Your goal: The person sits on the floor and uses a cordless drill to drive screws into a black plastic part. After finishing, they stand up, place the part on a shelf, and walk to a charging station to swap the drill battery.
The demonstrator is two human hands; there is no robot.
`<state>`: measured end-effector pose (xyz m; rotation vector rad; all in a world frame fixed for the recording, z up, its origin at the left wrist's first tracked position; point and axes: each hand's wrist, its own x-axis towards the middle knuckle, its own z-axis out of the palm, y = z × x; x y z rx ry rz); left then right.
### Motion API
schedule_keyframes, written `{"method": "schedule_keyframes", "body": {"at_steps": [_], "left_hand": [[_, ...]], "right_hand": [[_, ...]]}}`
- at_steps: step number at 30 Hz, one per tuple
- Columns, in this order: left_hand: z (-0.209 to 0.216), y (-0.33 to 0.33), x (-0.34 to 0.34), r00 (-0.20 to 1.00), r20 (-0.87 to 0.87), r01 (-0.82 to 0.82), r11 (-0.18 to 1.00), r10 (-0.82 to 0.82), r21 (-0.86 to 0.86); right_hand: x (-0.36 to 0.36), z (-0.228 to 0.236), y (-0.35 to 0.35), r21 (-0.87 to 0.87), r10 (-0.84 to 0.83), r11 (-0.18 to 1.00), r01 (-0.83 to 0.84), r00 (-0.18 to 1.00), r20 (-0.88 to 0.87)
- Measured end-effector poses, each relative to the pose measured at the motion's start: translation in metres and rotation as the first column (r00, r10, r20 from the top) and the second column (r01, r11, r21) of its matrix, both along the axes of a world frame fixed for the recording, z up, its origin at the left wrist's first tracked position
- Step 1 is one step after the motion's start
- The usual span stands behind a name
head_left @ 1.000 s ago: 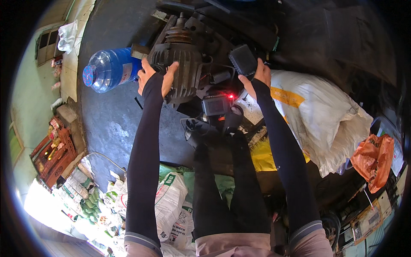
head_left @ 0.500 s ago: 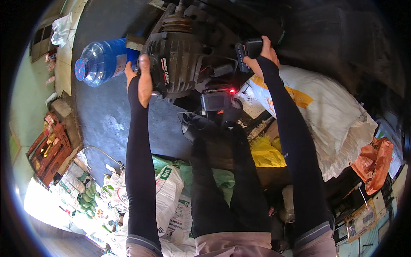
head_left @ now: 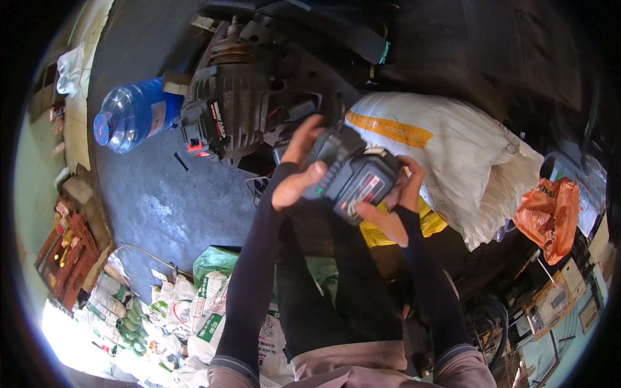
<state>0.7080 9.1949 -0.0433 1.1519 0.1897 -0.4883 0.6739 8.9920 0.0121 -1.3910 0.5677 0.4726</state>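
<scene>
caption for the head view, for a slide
Both hands, left hand and right hand, grip a black power-tool battery above an engine.

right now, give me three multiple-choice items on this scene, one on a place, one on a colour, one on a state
1. Where does the blue water bottle lie?
A. on the floor left of the engine block
B. on the white sack
C. in the left hand

2. What colour is the bag at the right edge?
A. green
B. orange
C. purple

3. How is the black battery pack held?
A. lying on the floor untouched
B. by one hand only
C. between both hands, the right hand included

Answers: 1 A, it rests on the grey floor beside the engine; 2 B, it is plainly orange; 3 C, a hand grips each side.
</scene>
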Motion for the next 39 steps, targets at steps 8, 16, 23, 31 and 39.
{"method": "schedule_keyframes", "body": {"at_steps": [8, 16, 23, 31, 39], "left_hand": [[0.002, 0.011, -0.01, 0.884, -0.264, 0.329, 0.915, -0.385, -0.232], [0.003, 0.004, -0.024, 0.873, -0.296, 0.348, 0.92, -0.388, -0.18], [0.02, 0.0, -0.015, 0.841, -0.34, 0.379, 0.906, -0.422, -0.187], [0.049, 0.028, -0.044, 0.758, -0.451, 0.432, 0.881, -0.471, -0.194], [-0.006, 0.046, -0.084, 0.818, -0.57, -0.054, 0.974, -0.084, -0.22]], "right_hand": [[-0.006, -0.002, -0.038, -0.278, 0.567, 0.816, -0.507, 0.796, 0.215], [-0.022, -0.002, -0.021, -0.37, 0.366, 0.866, -0.336, 0.931, 0.012], [-0.023, 0.006, -0.023, -0.292, 0.201, 0.946, -0.142, 0.962, 0.184], [0.001, 0.034, -0.041, -0.242, -0.21, 0.942, 0.233, 0.971, 0.116], [0.007, 0.031, -0.085, -0.654, 0.095, 0.743, 0.14, 0.946, 0.311]]}}
